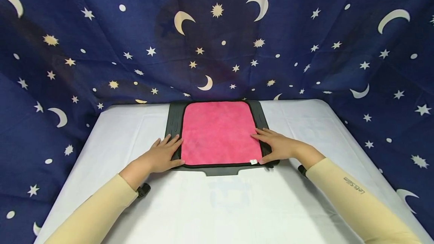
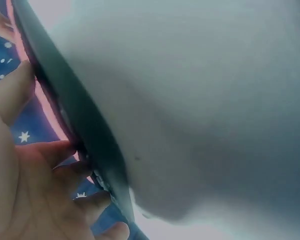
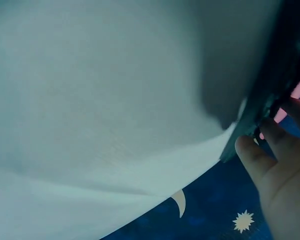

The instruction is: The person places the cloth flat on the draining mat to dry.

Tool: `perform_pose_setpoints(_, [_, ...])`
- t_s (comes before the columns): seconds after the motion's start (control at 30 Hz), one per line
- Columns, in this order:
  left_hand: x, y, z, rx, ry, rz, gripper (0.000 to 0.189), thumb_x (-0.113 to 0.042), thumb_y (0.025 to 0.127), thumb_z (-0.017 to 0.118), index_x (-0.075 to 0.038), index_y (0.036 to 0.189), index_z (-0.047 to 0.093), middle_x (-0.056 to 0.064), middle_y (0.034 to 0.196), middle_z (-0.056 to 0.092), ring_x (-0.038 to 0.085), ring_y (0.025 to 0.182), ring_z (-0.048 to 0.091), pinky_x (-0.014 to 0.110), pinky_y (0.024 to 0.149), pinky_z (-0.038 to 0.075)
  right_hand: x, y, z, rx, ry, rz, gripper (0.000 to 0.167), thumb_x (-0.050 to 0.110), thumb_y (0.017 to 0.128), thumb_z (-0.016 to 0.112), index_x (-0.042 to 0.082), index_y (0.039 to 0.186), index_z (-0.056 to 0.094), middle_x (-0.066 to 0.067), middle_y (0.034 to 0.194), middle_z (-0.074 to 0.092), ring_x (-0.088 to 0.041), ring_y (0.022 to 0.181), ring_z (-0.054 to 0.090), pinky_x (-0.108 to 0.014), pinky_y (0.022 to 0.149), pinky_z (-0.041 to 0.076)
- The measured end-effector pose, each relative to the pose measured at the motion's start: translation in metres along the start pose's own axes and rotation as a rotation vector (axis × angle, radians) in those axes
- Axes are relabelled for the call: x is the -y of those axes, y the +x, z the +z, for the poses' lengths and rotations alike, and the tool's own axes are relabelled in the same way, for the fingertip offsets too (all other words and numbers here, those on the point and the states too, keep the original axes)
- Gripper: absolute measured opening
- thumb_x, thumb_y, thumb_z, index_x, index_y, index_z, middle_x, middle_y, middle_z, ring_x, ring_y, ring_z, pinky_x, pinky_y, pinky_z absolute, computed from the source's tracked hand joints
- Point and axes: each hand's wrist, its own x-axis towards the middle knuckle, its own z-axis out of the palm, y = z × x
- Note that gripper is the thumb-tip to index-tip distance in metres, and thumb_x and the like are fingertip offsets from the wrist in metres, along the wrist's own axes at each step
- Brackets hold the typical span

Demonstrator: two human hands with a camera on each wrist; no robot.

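A pink cloth [image 1: 220, 134] with black edging and a small white tag [image 1: 253, 162] lies flat on a dark grey board [image 1: 173, 119]. My left hand [image 1: 165, 156] rests at the left edge of the cloth, fingers spread, thumb on its near left corner. On the opposite side my right hand [image 1: 279, 146] lies with extended fingers on the right edge, its thumb at the near right corner by the tag. In the left wrist view the fingertips [image 2: 82, 167] touch the black edging. The right wrist view shows fingers [image 3: 252, 152] along the board's side.
The board lies at the far side of a table covered with a white cloth [image 1: 217, 210]. A dark blue curtain [image 1: 220, 63] with moons and stars hangs behind and around the table. Black wrist straps [image 1: 144, 190] show below the sleeves.
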Motion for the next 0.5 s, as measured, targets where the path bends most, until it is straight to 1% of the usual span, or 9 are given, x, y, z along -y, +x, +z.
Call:
perform_pose_setpoints(0.13, [0.0013,0.0021,0.0027,0.002,0.023,-0.008,0.085,-0.056,0.096,0.058,-0.007,0.159,0.027,0.017,0.164,0.022,0.045,0.150,0.013,0.067,0.116,0.011,-0.0049,0.0007,0.0047,-0.004,-0.030,0.007,0.105,0.058,0.076,0.081,0.011,0.157,0.033,-0.021,0.163,0.021,-0.049,0.148,0.013,-0.069,0.112,0.019])
perform_pose_setpoints(0.27, [0.0010,0.0009,0.0039,0.008,0.026,-0.018,0.087,-0.057,0.095,0.059,-0.008,0.159,0.026,0.017,0.164,0.021,0.045,0.150,0.012,0.067,0.116,0.010,-0.0082,-0.0002,0.0084,-0.004,-0.022,0.020,0.106,0.060,0.075,0.080,0.011,0.157,0.034,-0.021,0.163,0.022,-0.048,0.148,0.014,-0.069,0.112,0.020])
perform_pose_setpoints(0.4, [0.0027,-0.0026,0.0054,0.009,0.000,-0.028,0.086,-0.058,0.096,0.057,-0.008,0.159,0.026,0.017,0.165,0.020,0.044,0.151,0.010,0.067,0.116,0.009,-0.0087,-0.0041,0.0086,-0.003,-0.004,0.031,0.104,0.059,0.077,0.080,0.012,0.157,0.034,-0.020,0.164,0.021,-0.047,0.149,0.013,-0.069,0.112,0.020])
perform_pose_setpoints(0.5, [0.0065,-0.0077,0.0043,-0.009,-0.024,-0.046,0.084,-0.058,0.097,0.055,-0.008,0.159,0.027,0.017,0.165,0.020,0.043,0.151,0.010,0.067,0.116,0.008,-0.0080,-0.0090,0.0056,-0.027,0.015,0.022,0.099,0.055,0.080,0.079,0.009,0.156,0.035,-0.023,0.162,0.022,-0.049,0.147,0.015,-0.070,0.111,0.021])
